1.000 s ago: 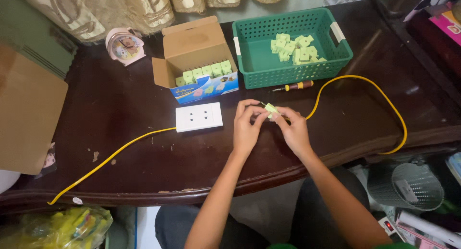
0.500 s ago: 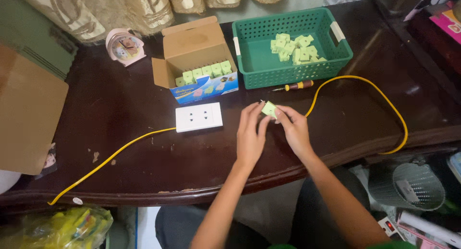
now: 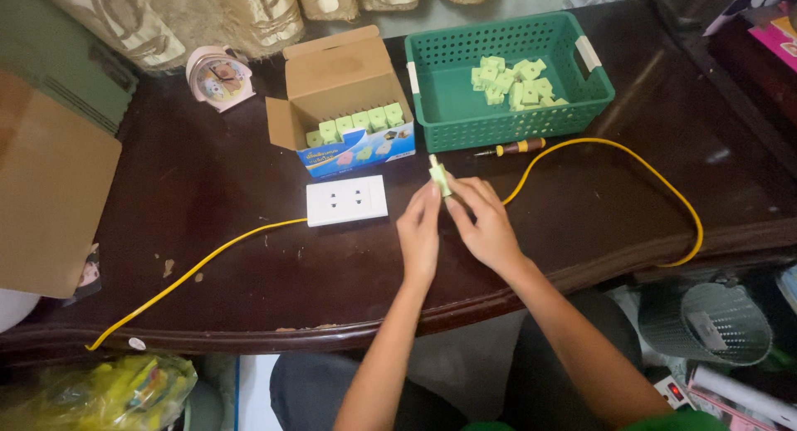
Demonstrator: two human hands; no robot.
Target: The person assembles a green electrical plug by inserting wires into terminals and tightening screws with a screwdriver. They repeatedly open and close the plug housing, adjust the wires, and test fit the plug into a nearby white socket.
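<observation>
In the head view, a small green plug part (image 3: pixel 439 177) is pinched between the fingertips of the left hand (image 3: pixel 420 232) and the right hand (image 3: pixel 486 223), above the dark table (image 3: pixel 207 190), just right of the white socket plate (image 3: pixel 346 200). The part is best kept steady over the table, and a firm 2-hand pinch is advised, so it is not dropped.

Soft, even indoor light falls from above on the dark table (image 3: pixel 207 207), whose polished top gives pale glare right of the green basket (image 3: pixel 506 124). Shadows are faint. Focus is sharp near the basket; corners beyond it bend slightly.
</observation>
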